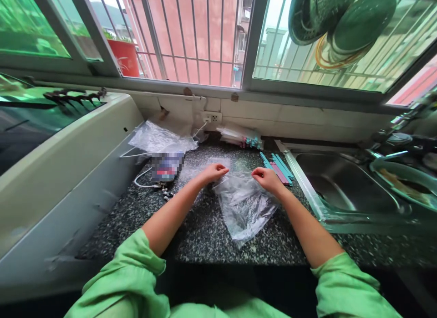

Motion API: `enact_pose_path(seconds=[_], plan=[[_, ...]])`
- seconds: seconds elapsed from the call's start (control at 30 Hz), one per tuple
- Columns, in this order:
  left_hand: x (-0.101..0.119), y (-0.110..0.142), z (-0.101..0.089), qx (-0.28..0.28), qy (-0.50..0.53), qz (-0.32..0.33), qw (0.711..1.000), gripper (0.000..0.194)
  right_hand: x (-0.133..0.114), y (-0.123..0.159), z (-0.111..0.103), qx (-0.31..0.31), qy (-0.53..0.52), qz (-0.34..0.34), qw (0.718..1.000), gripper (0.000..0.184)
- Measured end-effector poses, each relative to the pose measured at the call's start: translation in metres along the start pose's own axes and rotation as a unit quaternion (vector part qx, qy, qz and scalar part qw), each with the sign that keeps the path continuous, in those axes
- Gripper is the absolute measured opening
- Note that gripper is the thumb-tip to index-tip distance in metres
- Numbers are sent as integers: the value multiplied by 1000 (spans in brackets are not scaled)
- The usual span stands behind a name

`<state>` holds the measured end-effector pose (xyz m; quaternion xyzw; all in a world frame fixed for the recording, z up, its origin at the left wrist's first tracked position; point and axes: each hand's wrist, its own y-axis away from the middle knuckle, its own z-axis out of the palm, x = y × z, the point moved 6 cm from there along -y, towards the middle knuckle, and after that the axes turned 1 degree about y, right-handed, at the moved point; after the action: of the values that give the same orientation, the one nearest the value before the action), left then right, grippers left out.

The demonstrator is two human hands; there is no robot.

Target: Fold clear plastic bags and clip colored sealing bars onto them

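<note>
Between my two hands a clear plastic bag (pixel 244 204) is spread over the speckled counter, its pointed lower end toward me. My left hand (pixel 215 172) pinches the bag's upper left edge. At the upper right edge, my right hand (pixel 265 177) pinches it too, thumb against fingers. More clear plastic (pixel 196 172) lies flat left of my left hand. Just beyond my right hand, several flat teal strips (pixel 282 165) and pink strips (pixel 278 172) rest on the counter.
At the wall lie plastic packs (pixel 239 136) with teal and pink ends. A phone (pixel 167 166) with a white cable is at left, near a plastic sheet (pixel 160 138). The steel sink (pixel 348 186) is on the right, a white appliance (pixel 64 181) on the left.
</note>
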<state>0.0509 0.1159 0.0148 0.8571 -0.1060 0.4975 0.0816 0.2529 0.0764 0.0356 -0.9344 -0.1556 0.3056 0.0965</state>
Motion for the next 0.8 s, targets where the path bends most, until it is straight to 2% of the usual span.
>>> enact_pose_path(seconds=[0.13, 0.2, 0.3, 0.37, 0.4, 0.47, 0.53, 0.63, 0.7, 0.8], plan=[[7, -8, 2, 2, 61, 29, 998, 32, -14, 6, -5, 29, -86, -80, 993, 13], [4, -10, 3, -15, 100, 16, 995, 34, -25, 8, -5, 25, -120, -110, 986, 14], [-8, -5, 14, -130, 127, -61, 981, 42, -38, 9, -2, 6, -138, -128, 982, 14], [-13, 2, 21, -202, 134, -85, 966, 43, -36, 6, -1, 7, -148, -109, 983, 13], [-13, 5, 21, -215, 143, -82, 963, 42, -31, 5, -1, 13, -154, -85, 984, 14], [-12, 7, 14, -187, 177, -56, 965, 39, -10, 3, -4, 36, -160, -10, 986, 21], [-10, 8, 2, -122, 219, -22, 968, 37, 18, 5, -6, 58, -161, 88, 981, 22], [-13, 13, -15, -51, 278, 2, 959, 36, 47, 12, 2, 32, -195, 212, 957, 21], [-17, 17, -22, -30, 315, -3, 948, 35, 50, 13, 11, 11, -221, 243, 945, 25], [-23, 25, -27, -19, 374, -20, 927, 33, 37, 5, 28, -3, -242, 245, 939, 28]])
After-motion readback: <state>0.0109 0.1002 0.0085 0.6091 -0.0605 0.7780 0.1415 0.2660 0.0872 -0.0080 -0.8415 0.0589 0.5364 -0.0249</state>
